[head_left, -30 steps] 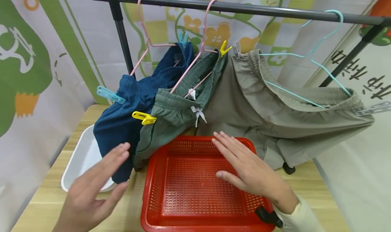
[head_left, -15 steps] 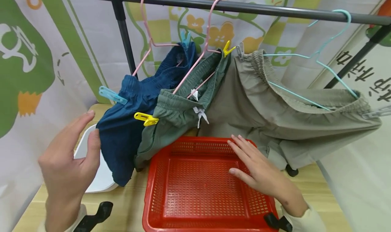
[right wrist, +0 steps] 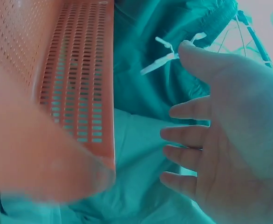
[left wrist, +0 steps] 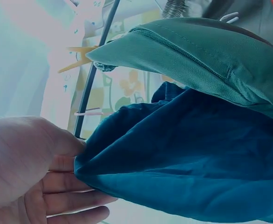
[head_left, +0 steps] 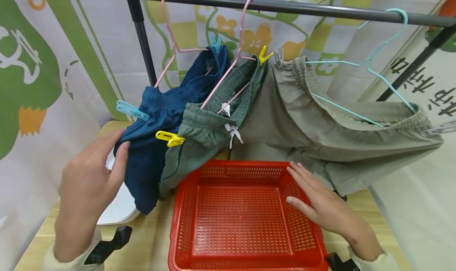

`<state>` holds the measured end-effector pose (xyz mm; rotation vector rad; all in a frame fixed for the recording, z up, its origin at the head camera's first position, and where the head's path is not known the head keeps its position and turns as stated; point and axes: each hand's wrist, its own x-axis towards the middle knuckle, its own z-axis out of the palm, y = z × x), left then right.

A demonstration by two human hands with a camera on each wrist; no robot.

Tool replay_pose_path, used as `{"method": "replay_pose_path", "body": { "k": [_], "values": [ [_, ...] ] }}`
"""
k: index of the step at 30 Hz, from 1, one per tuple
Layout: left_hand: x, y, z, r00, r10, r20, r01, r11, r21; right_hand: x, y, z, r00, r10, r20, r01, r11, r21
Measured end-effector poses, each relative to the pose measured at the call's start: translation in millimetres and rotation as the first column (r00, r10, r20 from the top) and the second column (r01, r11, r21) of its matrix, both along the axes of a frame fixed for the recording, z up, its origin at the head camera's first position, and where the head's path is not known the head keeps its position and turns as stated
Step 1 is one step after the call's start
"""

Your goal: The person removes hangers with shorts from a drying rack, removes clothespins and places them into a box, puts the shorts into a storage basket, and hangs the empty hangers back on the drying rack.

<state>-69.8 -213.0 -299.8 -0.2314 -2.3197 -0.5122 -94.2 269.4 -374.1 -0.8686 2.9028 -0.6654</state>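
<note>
My left hand [head_left: 90, 176] is at the left side of the dark blue shorts [head_left: 144, 164], pinching the edge of one leg between thumb and fingers; the left wrist view shows the blue cloth [left wrist: 174, 163] at the fingertips. The shorts hang from a pink hanger, held by light blue clips [head_left: 132, 110]. Beside them hang green shorts [head_left: 203, 132] with yellow clips [head_left: 170, 138] and a white bow. My right hand [head_left: 324, 203] is held with straight fingers over the right rim of the red basket [head_left: 242, 219], in front of the grey-brown pants [head_left: 331, 144].
A black rail [head_left: 285, 9] runs across the back, carrying pink and mint hangers [head_left: 370, 61]. A white tray [head_left: 119, 207] sits partly behind the blue shorts on the wooden table [head_left: 149, 247]. Printed curtains [head_left: 32, 84] enclose the area.
My left hand first moved left and up, away from the basket's left side, then came right onto the blue shorts' edge. My right hand has drifted right toward the basket's rim.
</note>
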Motion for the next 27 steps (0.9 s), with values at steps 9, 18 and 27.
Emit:
{"method": "replay_pose_path", "body": {
  "k": [9,18,27],
  "values": [
    [-8.2,0.6,3.3,1.000,0.000,0.014,0.000,1.000,0.026,0.2,11,-6.9,1.000,0.005,0.031,-0.004,1.000,-0.009],
    [-12.3,-1.9,0.4,0.997,0.059,-0.049,-0.055,0.996,0.066,0.1,20,-27.3,0.998,-0.006,0.069,0.007,1.000,-0.014],
    [-22.1,-6.3,-3.0,0.986,0.150,-0.078,-0.136,0.977,0.164,3.3,24,-48.1,0.999,-0.036,0.040,0.037,0.999,-0.006]
  ]
}}
